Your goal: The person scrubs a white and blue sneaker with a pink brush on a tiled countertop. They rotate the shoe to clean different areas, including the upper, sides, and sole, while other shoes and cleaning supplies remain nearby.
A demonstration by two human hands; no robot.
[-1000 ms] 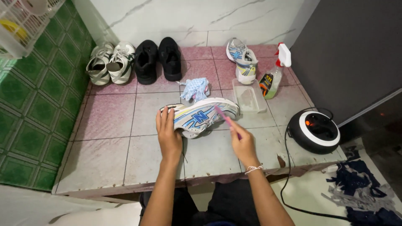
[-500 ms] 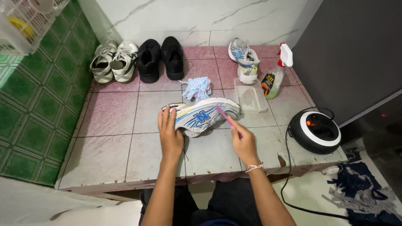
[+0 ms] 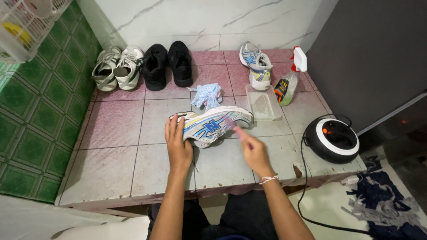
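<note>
Left hand point(image 3: 178, 144) lies flat and spread over the heel end of the sneaker point(image 3: 212, 125), pinning it on its side on the tile ledge point(image 3: 111, 155). Right hand point(image 3: 254, 153) is curled around a pink brush point(image 3: 235, 129), its head against the shoe's side panel just ahead of the knuckles. This looks like the scrubbing stage. Beyond the right hand sit a clear tray point(image 3: 263, 106) and a spray bottle point(image 3: 290, 82); a blue cloth point(image 3: 206, 95) lies just past the shoe. Next stroke calls for firm left-hand pressure so the shoe won't slide.
</note>
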